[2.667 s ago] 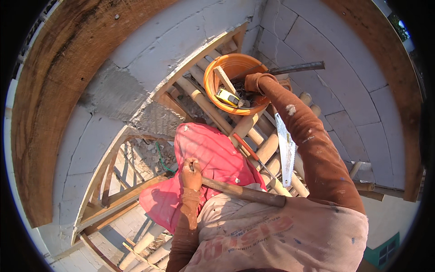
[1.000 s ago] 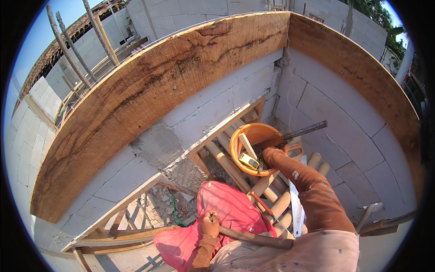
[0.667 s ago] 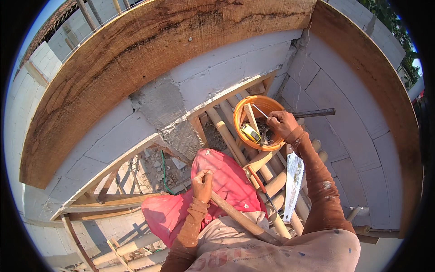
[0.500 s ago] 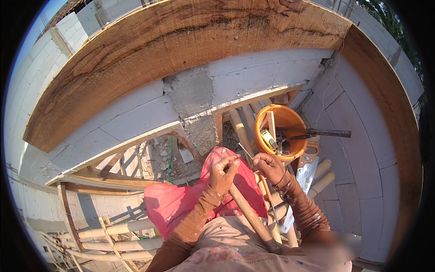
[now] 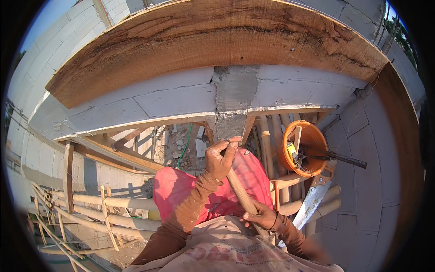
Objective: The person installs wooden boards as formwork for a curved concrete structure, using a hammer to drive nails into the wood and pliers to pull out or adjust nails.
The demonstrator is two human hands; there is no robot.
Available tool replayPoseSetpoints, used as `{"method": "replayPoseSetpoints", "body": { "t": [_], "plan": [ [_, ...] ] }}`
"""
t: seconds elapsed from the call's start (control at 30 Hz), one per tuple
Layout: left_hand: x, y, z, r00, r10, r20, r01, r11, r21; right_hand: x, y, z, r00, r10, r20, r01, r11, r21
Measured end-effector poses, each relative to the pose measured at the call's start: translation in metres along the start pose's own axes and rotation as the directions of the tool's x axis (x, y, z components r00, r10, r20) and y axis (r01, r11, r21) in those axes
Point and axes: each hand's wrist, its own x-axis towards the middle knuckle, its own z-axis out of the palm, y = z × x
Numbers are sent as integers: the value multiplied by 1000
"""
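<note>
My right hand [image 5: 262, 216] is closed around a wooden handle [image 5: 240, 190] that slants across my lap. The handle's upper end disappears behind my left hand, so the tool's head is hidden. In front of the grey mortar column [image 5: 234, 90], my left hand [image 5: 220, 157] has its fingers curled and its thumb against the forefinger. Whatever it may pinch is too small to make out. Beneath both hands lies the red cloth [image 5: 181, 190] over my legs.
An orange bucket [image 5: 283, 156] with several tools stands on bamboo poles [image 5: 266, 145] at right. Beside it lies a handsaw [image 5: 312, 204]. A wide wooden board [image 5: 199, 50] runs along the block wall [image 5: 176, 99] ahead, and another board [image 5: 403, 118] edges the right side. Rubble shows below.
My right hand has left the thin metal piece near my left hand and dropped down onto the wooden handle. The view has shifted, so the bucket and wall sit farther right and lower.
</note>
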Motion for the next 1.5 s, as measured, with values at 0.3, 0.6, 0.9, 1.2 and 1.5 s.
{"method": "replayPoseSetpoints", "body": {
  "t": [0.3, 0.6, 0.9, 1.2, 1.5],
  "plan": [
    [96, 35, -58, 934, 281, -222, -304, 949, -77, 11, -13, 9, 902, -363, -235, 366, 930, -33],
    [167, 76, -121, 682, 551, -481, -533, 825, 190, 39, -73, 27, 544, -792, -277, 697, 610, -377],
    [170, 64, -116, 580, 655, -485, -590, 748, 304, 65, -81, 45, 399, -885, -240, 845, 457, -280],
    [174, 58, -124, 569, 705, -424, -630, 704, 326, 79, -101, 49, 344, -925, -164, 836, 381, -395],
    [170, 56, -125, 490, 806, -332, -643, 592, 486, 92, -102, 46, 293, -947, -128, 796, 316, -517]
  ]
}}
